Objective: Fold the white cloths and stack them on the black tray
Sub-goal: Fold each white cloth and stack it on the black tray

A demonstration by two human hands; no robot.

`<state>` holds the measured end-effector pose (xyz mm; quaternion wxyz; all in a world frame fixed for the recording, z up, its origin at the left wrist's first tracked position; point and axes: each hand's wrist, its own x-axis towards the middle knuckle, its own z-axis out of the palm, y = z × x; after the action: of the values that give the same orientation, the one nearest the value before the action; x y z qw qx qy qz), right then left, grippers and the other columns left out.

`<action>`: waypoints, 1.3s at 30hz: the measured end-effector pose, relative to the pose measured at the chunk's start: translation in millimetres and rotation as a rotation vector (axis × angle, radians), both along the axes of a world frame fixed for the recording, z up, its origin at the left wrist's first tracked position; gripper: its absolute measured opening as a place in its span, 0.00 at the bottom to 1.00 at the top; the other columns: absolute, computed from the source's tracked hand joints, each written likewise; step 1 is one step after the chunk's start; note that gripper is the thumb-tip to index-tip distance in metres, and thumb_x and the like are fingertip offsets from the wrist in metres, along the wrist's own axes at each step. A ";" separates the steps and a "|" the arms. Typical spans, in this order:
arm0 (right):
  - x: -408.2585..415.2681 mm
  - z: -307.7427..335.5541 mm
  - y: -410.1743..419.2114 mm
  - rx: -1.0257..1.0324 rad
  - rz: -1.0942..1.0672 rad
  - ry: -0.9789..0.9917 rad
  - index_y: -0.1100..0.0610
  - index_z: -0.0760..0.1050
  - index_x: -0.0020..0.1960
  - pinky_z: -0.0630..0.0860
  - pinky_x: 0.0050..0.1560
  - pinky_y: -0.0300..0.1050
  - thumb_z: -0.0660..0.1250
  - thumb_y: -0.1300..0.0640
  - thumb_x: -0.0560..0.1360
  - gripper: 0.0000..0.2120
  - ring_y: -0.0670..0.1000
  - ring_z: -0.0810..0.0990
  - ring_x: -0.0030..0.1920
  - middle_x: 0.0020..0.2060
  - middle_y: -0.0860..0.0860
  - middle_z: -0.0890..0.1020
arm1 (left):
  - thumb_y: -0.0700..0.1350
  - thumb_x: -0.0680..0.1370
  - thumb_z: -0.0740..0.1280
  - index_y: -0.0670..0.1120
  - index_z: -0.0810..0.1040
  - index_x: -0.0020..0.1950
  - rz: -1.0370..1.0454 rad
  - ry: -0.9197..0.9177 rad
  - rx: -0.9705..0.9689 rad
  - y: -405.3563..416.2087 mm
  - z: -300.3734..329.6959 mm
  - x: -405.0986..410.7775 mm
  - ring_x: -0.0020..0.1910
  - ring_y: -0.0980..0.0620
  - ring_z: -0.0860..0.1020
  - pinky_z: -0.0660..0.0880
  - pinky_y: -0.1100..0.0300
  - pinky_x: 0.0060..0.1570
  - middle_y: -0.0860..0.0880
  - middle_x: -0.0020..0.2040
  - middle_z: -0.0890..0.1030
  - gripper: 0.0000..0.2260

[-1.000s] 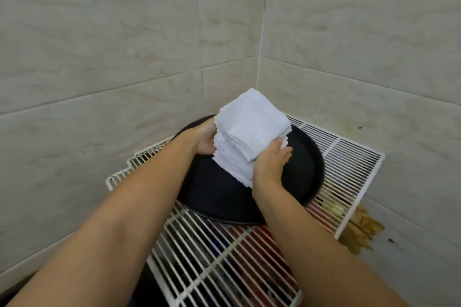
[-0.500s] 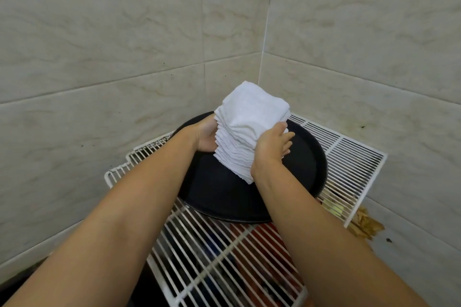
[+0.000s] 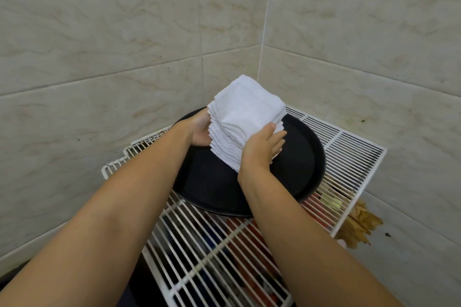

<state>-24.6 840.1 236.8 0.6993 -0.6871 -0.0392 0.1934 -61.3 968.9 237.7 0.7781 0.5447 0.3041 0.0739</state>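
Done: folded white cloths (image 3: 245, 119) stacked on black tray (image 3: 303, 167)
Fingers: left hand (image 3: 199, 129) and right hand (image 3: 262, 148) flat, pressing the stack's sides
Left: squaring only, judging by this view

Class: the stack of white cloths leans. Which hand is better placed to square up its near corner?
Right. The right hand already lies against the cloth stack beside that corner; the left hand braces the far-left side.
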 end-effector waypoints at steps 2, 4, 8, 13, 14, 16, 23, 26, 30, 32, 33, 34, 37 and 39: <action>1.7 -0.5 -3.4 0.026 0.010 0.016 0.55 0.40 0.78 0.41 0.76 0.54 0.42 0.47 0.83 0.27 0.52 0.42 0.78 0.78 0.51 0.44 | 0.55 0.79 0.57 0.42 0.86 0.39 0.008 -0.003 0.007 -5.3 2.9 -0.5 0.41 0.48 0.84 0.75 0.54 0.47 0.43 0.44 0.85 0.24; 8.8 -1.0 -8.8 0.068 0.048 0.051 0.53 0.40 0.78 0.43 0.76 0.57 0.42 0.45 0.82 0.28 0.53 0.44 0.78 0.78 0.51 0.45 | 0.56 0.79 0.57 0.43 0.86 0.39 0.026 -0.002 0.011 -11.4 5.0 -2.1 0.42 0.48 0.84 0.77 0.55 0.45 0.44 0.44 0.85 0.23; 54.1 20.1 -26.8 0.097 0.211 -0.021 0.48 0.63 0.71 0.64 0.70 0.60 0.47 0.39 0.71 0.31 0.56 0.69 0.69 0.69 0.52 0.69 | 0.61 0.80 0.49 0.46 0.76 0.64 0.204 -0.096 -0.011 -20.2 1.7 -15.5 0.59 0.49 0.79 0.73 0.54 0.57 0.46 0.60 0.80 0.26; 114.1 81.3 -18.8 0.000 0.677 -0.387 0.50 0.67 0.67 0.61 0.59 0.36 0.50 0.50 0.82 0.16 0.43 0.67 0.57 0.54 0.44 0.71 | 0.68 0.77 0.43 0.46 0.47 0.78 0.480 -0.151 0.070 -48.9 -12.3 -38.5 0.77 0.53 0.53 0.48 0.52 0.76 0.49 0.78 0.53 0.36; 119.4 89.1 -12.0 -0.057 0.795 -0.426 0.51 0.65 0.70 0.60 0.62 0.38 0.51 0.48 0.82 0.19 0.44 0.67 0.61 0.59 0.44 0.71 | 0.68 0.77 0.44 0.47 0.46 0.78 0.511 -0.149 0.110 -61.3 -9.1 -37.4 0.77 0.54 0.52 0.48 0.52 0.76 0.50 0.78 0.52 0.36; 124.9 90.8 3.1 -0.149 1.000 -0.427 0.50 0.70 0.66 0.66 0.63 0.43 0.52 0.45 0.81 0.17 0.47 0.70 0.63 0.62 0.45 0.74 | 0.68 0.76 0.46 0.51 0.56 0.76 0.572 -0.112 0.172 -82.1 -3.2 -26.8 0.76 0.54 0.57 0.51 0.52 0.75 0.53 0.76 0.60 0.34; 139.2 60.4 31.1 -0.118 1.344 -0.189 0.56 0.75 0.43 0.74 0.30 0.34 0.54 0.49 0.81 0.16 0.46 0.78 0.36 0.32 0.47 0.82 | 0.68 0.76 0.52 0.49 0.76 0.62 0.794 -0.175 0.139 -97.7 11.1 17.2 0.56 0.51 0.80 0.75 0.54 0.56 0.49 0.58 0.81 0.29; 143.3 43.4 40.4 -0.044 1.392 -0.025 0.53 0.74 0.39 0.72 0.26 0.32 0.56 0.48 0.80 0.16 0.46 0.79 0.30 0.27 0.47 0.81 | 0.67 0.78 0.49 0.48 0.79 0.55 0.841 -0.151 0.066 -95.9 19.0 22.6 0.53 0.47 0.80 0.76 0.55 0.53 0.46 0.55 0.83 0.28; 138.6 32.4 40.6 0.029 1.407 0.102 0.54 0.77 0.44 0.77 0.30 0.36 0.58 0.49 0.79 0.13 0.48 0.82 0.35 0.37 0.50 0.83 | 0.63 0.75 0.59 0.46 0.80 0.57 0.866 -0.091 -0.032 -95.8 29.1 18.1 0.47 0.45 0.82 0.78 0.55 0.48 0.44 0.51 0.84 0.24; 137.5 33.6 39.2 0.028 1.397 0.112 0.54 0.78 0.46 0.78 0.32 0.37 0.60 0.50 0.77 0.11 0.50 0.82 0.38 0.40 0.51 0.83 | 0.59 0.71 0.63 0.46 0.80 0.55 0.860 -0.075 -0.094 -98.6 36.1 17.7 0.49 0.44 0.81 0.78 0.54 0.50 0.45 0.53 0.83 0.20; 137.6 35.1 38.1 0.029 1.389 0.113 0.54 0.78 0.47 0.78 0.32 0.38 0.60 0.51 0.77 0.10 0.51 0.81 0.38 0.40 0.52 0.83 | 0.57 0.69 0.65 0.47 0.79 0.54 0.860 -0.054 -0.101 -99.4 38.5 18.5 0.52 0.44 0.81 0.77 0.53 0.54 0.45 0.56 0.82 0.19; 138.0 35.9 38.8 0.028 1.379 0.117 0.55 0.78 0.47 0.78 0.32 0.38 0.61 0.51 0.77 0.10 0.51 0.81 0.38 0.40 0.52 0.83 | 0.57 0.67 0.66 0.48 0.79 0.54 0.870 -0.032 -0.109 -97.6 38.6 18.4 0.56 0.44 0.80 0.74 0.52 0.59 0.46 0.59 0.81 0.19; 140.3 36.9 39.3 0.015 1.375 0.119 0.55 0.77 0.46 0.77 0.32 0.39 0.62 0.51 0.76 0.09 0.51 0.81 0.36 0.38 0.52 0.82 | 0.57 0.65 0.66 0.51 0.80 0.52 0.901 0.015 -0.135 -91.9 33.8 17.8 0.55 0.45 0.80 0.72 0.53 0.60 0.48 0.56 0.82 0.19; 142.3 37.6 37.2 0.013 1.372 0.128 0.55 0.78 0.48 0.78 0.35 0.40 0.63 0.49 0.76 0.10 0.51 0.82 0.38 0.40 0.52 0.83 | 0.57 0.69 0.63 0.48 0.78 0.44 0.930 -0.018 -0.155 -100.2 36.2 18.8 0.50 0.45 0.80 0.74 0.56 0.55 0.49 0.52 0.82 0.14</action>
<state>117.7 877.3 274.5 0.4236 -0.4898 -0.4250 0.6325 -42.5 868.7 273.9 0.7034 0.2903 0.5138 0.3961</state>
